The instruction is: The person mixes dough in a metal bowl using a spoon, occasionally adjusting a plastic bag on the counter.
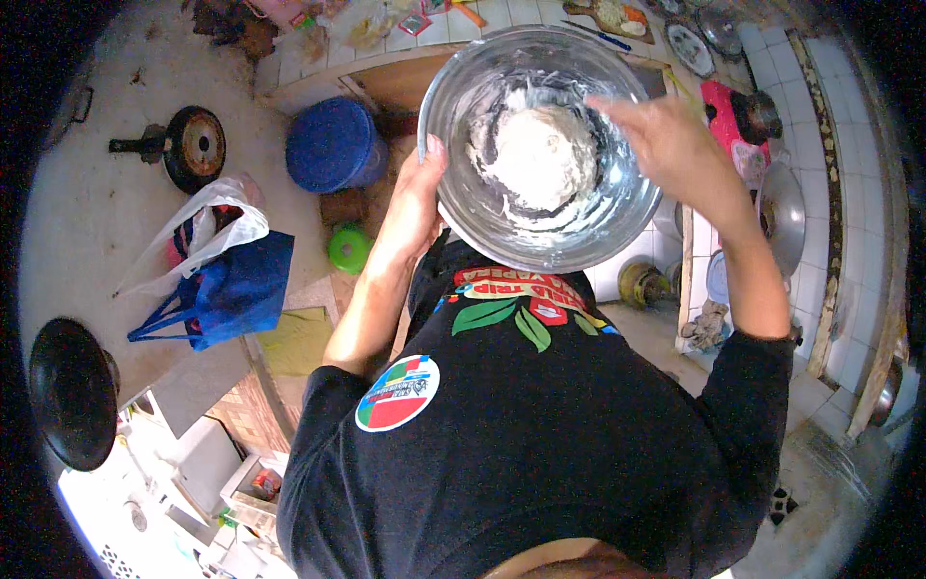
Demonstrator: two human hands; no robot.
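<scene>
A large stainless steel mixing bowl (pixel 464 221) is held up in front of my body, tilted so its inside faces me. In it lies a mass of pale, sticky dough (pixel 546 155), and white smears coat the bowl's wall. My left hand (pixel 422 189) grips the rim on the left, its thumb showing on the near side. Over the right rim, my right hand (pixel 662 148) reaches into the bowl with one finger stretched out above the dough. Motion blurs this hand, and its curled fingers are partly hidden, so whether it holds anything is unclear.
Beyond the bowl runs a tiled counter with a knife (pixel 597 35) and a cutting board (pixel 615 16) of chopped food. At right are a pink stove (pixel 731 134) and a metal lid (pixel 783 217). Leftward stand a blue lidded bucket (pixel 333 145), a blue bag (pixel 242 289) and hanging pans (pixel 195 148).
</scene>
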